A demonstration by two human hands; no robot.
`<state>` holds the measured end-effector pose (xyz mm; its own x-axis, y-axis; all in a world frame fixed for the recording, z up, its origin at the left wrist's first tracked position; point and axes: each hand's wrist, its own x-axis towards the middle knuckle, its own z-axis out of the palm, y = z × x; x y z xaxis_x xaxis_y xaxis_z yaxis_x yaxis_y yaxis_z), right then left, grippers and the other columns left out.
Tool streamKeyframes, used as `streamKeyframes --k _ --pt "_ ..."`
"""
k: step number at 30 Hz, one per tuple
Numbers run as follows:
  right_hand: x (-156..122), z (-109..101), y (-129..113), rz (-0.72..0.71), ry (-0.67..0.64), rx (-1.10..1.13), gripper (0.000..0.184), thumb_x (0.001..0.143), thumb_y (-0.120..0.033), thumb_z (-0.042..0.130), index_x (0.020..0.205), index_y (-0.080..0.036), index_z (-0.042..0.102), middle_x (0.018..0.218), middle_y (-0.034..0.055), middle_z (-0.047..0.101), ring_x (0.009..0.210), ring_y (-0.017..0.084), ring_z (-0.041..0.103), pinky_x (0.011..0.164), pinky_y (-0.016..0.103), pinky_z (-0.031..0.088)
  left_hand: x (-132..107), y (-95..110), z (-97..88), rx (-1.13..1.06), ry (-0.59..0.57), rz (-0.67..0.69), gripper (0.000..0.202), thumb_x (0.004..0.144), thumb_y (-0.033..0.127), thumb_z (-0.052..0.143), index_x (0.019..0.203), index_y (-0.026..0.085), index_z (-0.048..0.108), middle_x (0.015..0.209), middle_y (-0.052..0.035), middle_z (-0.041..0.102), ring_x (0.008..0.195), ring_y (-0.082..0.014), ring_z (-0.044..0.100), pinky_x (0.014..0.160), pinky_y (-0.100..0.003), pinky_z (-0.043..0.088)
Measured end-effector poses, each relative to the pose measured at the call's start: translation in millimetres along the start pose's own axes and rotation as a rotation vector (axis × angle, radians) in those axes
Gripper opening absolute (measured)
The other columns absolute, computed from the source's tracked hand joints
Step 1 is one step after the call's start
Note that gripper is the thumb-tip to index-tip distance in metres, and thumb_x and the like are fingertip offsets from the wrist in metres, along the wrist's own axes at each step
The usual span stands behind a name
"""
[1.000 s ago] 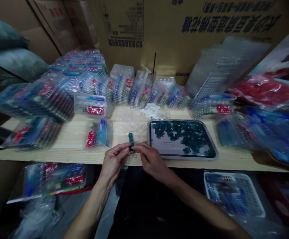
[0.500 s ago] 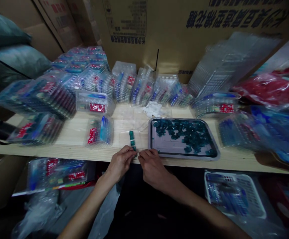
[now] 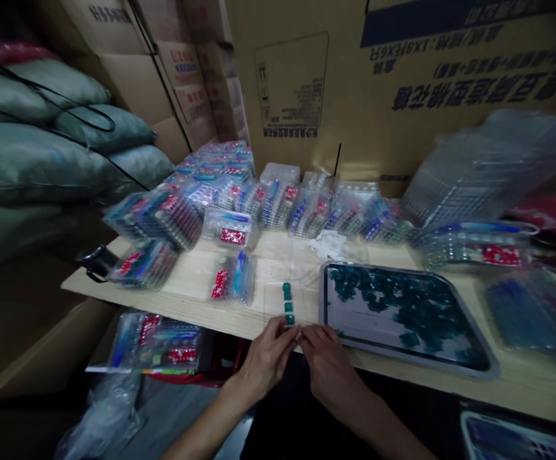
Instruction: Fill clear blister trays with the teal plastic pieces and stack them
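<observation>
My left hand [image 3: 269,359] and my right hand [image 3: 326,365] meet at the front edge of the wooden table [image 3: 182,281], fingers pinched together on the near rim of a clear plastic tray [image 3: 278,300]. A short row of small teal pieces [image 3: 287,304] sits in that tray just beyond my fingertips. Right of my hands lies a grey metal tray [image 3: 355,316] strewn with many more teal pieces [image 3: 393,300].
Filled clear packs [image 3: 234,276] with red labels lie left of the hands, and stacks of them [image 3: 163,211] line the back. Empty clear blister trays [image 3: 489,166] lean at the right. Cardboard boxes [image 3: 402,76] form the back wall; grey-green sacks [image 3: 29,153] are at left.
My view has swung left and up. Both hands dropped from holding the teal pieces above the table to the clear tray's near rim; the teal row now lies in the tray.
</observation>
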<state>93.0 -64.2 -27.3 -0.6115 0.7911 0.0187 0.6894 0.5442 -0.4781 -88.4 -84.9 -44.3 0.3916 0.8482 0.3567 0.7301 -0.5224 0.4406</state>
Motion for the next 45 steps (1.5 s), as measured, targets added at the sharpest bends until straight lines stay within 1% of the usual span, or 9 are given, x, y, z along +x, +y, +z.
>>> streamKeyframes --k 5,12,16,21,25,30,36,40,45 --pt "-11.4 -10.3 0.2 0.017 -0.036 0.082 0.038 0.079 0.0 0.045 0.102 -0.017 0.069 0.103 0.0083 0.066 0.102 0.021 0.056 0.098 0.037 0.039 -23.7 3.3 1.2 0.094 0.039 0.074 0.046 0.088 0.015 0.06 0.133 0.016 0.049 0.124 -0.017 0.058 0.119 -0.0276 0.056 0.095 -0.045 0.053" --pt "-6.3 -11.8 29.8 -0.074 0.008 -0.034 0.087 0.066 0.003 0.043 0.151 -0.017 0.033 0.155 0.0158 0.035 0.144 0.031 0.027 0.109 0.055 0.034 -22.5 -0.8 -7.0 0.084 0.172 0.128 0.053 0.087 0.002 0.048 0.137 0.02 0.044 0.117 -0.0148 0.064 0.109 -0.025 0.061 0.09 -0.046 0.052" --pt "9.4 -14.7 45.1 -0.077 0.173 0.157 0.067 0.086 -0.011 0.04 0.152 -0.02 0.028 0.154 0.0148 0.036 0.143 0.025 0.032 0.113 0.05 0.034 -12.4 11.0 -30.3 -0.041 0.325 0.08 0.055 0.087 0.001 0.049 0.138 0.022 0.044 0.114 -0.0128 0.065 0.107 -0.0225 0.062 0.089 -0.04 0.052" --pt "37.1 -43.4 43.1 -0.136 0.185 0.452 0.04 0.093 -0.026 0.042 0.133 -0.02 0.05 0.127 0.0136 0.061 0.112 0.021 0.062 0.088 0.035 0.054 -0.5 13.4 -60.7 -0.357 0.466 -0.3 0.031 0.093 0.017 0.054 0.123 0.021 0.057 0.106 -0.0082 0.067 0.096 -0.0186 0.064 0.084 -0.031 0.052" --pt "65.3 -63.7 15.2 -0.108 0.089 0.58 0.023 0.093 -0.031 0.046 0.105 -0.02 0.062 0.093 0.007 0.071 0.082 0.018 0.068 0.072 0.03 0.053 16.4 -18.3 -93.1 -0.65 0.55 -0.535 0.039 0.087 0.03 0.065 0.124 0.019 0.057 0.107 -0.0078 0.067 0.095 -0.0178 0.064 0.083 -0.029 0.052" --pt "115.9 -55.0 -36.5 0.04 0.063 0.928 0.02 0.085 -0.03 0.052 0.097 -0.017 0.061 0.078 0.0026 0.068 0.066 0.014 0.065 0.057 0.025 0.049 44.9 -74.9 -129.0 -0.786 0.78 -0.664 0.054 0.071 0.038 0.078 0.114 0.015 0.054 0.098 -0.0052 0.064 0.082 -0.0142 0.062 0.074 -0.027 0.052" --pt "158.6 -28.7 -75.5 0.317 0.039 1.107 0.019 0.081 -0.018 0.05 0.099 -0.015 0.057 0.071 -0.0006 0.062 0.058 0.012 0.062 0.05 0.021 0.045 49.5 -120.5 -129.6 -0.686 0.826 -0.772 0.072 0.066 0.038 0.079 0.126 0.016 0.046 0.097 -0.0023 0.058 0.073 -0.0111 0.059 0.067 -0.026 0.051" --pt "162.0 -15.7 -79.1 0.26 0.082 0.915 0.047 0.082 -0.011 0.045 0.128 -0.014 0.043 0.076 0.0004 0.065 0.06 0.014 0.063 0.056 0.025 0.049 55.5 -149.7 -119.8 -0.621 0.755 -0.775 0.071 0.069 0.035 0.076 0.13 0.015 0.046 0.099 -0.0042 0.059 0.073 -0.0112 0.059 0.067 -0.026 0.05" --pt "156.3 -12.2 -75.5 0.118 0.177 0.378 0.042 0.082 -0.012 0.048 0.124 -0.011 0.056 0.078 0.0051 0.069 0.075 0.019 0.065 0.075 0.03 0.049 70.5 -175.4 -110.7 -0.502 0.518 -0.718 0.054 0.073 0.035 0.072 0.121 0.015 0.058 0.109 -0.0104 0.063 0.086 -0.0184 0.062 0.076 -0.032 0.052"
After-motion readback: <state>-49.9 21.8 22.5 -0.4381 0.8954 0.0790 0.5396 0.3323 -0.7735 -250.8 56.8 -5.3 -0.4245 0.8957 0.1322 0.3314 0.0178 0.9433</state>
